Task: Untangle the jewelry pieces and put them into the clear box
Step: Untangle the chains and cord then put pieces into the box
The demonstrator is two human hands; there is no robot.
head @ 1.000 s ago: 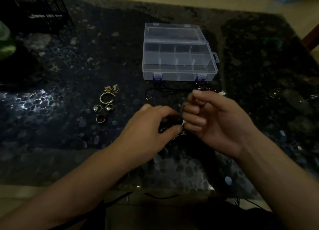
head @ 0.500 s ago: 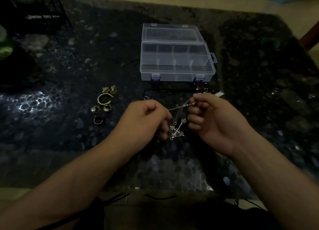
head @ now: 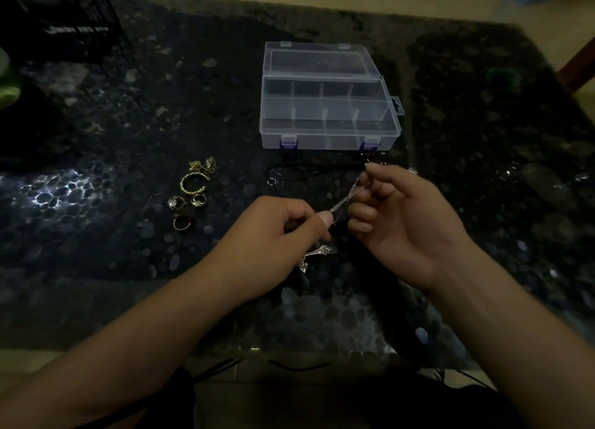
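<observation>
Pendant (head: 317, 257) lower | chain (head: 346, 199) pinched taut, both hands

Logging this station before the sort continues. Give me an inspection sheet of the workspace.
Surface: dark pebble-patterned table, dimly lit, glare patch at left.
Job's things: clear box open, lid back, compartments look empty; silver chain stretched between both hands, its pendant hanging below the left hand; gold bangle, gold charms and rings lying left of the hands.
Clutter: small ring and dark cord in front of the box.
Hands: left hand pinches the chain; right hand pinches its upper end.
Cables: dark cords below the table's near edge.
Surroundings: black wire rack far left; pale floor beyond.
</observation>
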